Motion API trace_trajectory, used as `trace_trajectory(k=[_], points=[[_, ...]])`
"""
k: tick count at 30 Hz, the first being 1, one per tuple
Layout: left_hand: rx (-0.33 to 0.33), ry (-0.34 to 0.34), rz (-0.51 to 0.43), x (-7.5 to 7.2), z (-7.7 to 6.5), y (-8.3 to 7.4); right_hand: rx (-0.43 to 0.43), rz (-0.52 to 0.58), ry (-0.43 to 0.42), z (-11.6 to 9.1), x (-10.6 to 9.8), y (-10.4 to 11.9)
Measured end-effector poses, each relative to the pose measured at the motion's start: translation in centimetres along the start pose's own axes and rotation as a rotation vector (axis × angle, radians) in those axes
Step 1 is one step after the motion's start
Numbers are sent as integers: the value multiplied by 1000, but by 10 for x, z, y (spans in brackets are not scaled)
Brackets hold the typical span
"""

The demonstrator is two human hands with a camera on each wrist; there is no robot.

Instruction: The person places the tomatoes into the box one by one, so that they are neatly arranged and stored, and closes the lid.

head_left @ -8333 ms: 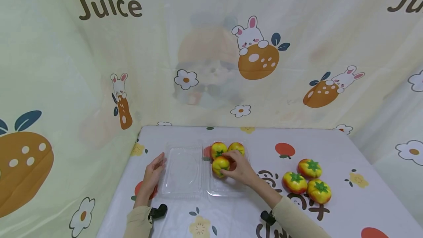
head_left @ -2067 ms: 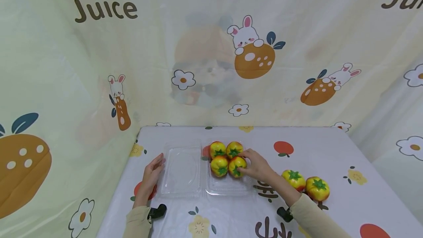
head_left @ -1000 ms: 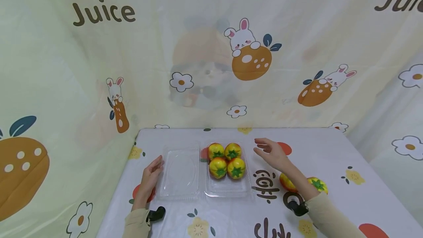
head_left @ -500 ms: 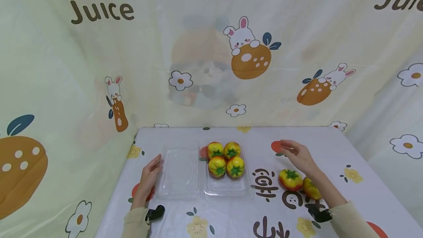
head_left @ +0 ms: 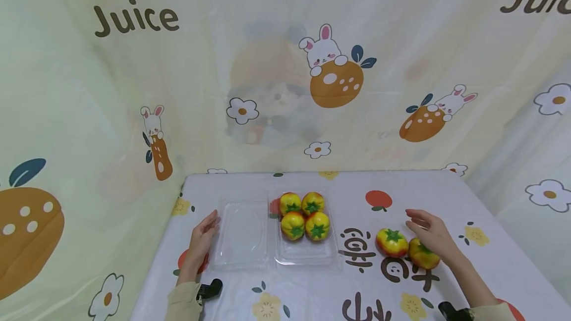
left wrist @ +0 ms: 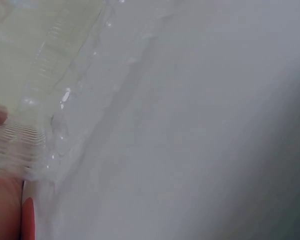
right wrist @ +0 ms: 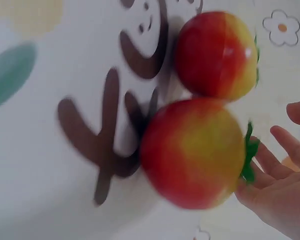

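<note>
A hinged clear plastic box lies open in the head view, its lid (head_left: 243,232) on the left and its base (head_left: 308,256) on the right. Several yellow-red, persimmon-like fruits (head_left: 318,226) with green leafy tops sit grouped in the base. My left hand (head_left: 200,241) rests at the lid's left edge, fingers relaxed; the left wrist view shows fingers close by the ridged rim (left wrist: 20,145). My right hand (head_left: 432,234) hovers over the rightmost loose fruit (head_left: 425,255), overlapping its top. In the right wrist view its fingers (right wrist: 290,145) are spread beside that fruit's green leaves (right wrist: 250,155).
Another loose fruit (head_left: 392,242) sits just left of the one under my right hand. The white tablecloth (head_left: 303,296) carries printed flowers, fruit and dark lettering. A printed curtain (head_left: 267,63) hangs behind the table and along its sides.
My right hand set a fourth fruit into the box base, let go, and moved right to the remaining loose fruits, lowering lately. My left hand has stayed at the lid's edge.
</note>
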State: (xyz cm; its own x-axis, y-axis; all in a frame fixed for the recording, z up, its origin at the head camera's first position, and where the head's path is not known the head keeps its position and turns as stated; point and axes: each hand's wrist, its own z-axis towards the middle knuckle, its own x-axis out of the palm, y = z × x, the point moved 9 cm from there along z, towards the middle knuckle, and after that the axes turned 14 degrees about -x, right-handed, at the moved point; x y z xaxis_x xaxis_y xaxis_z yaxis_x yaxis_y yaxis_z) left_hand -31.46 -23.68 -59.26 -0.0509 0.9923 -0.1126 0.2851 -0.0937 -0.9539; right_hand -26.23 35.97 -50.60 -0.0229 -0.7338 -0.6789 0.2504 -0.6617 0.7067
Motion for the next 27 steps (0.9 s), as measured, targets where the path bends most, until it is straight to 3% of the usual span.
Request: trace_trajectory(k=[12,27], points=[[1,0,7,1,-3,-3,135,-22,71,-24,3,-42],[-9,5,10,2,-4,-3,250,32,113,-41,5,-56]])
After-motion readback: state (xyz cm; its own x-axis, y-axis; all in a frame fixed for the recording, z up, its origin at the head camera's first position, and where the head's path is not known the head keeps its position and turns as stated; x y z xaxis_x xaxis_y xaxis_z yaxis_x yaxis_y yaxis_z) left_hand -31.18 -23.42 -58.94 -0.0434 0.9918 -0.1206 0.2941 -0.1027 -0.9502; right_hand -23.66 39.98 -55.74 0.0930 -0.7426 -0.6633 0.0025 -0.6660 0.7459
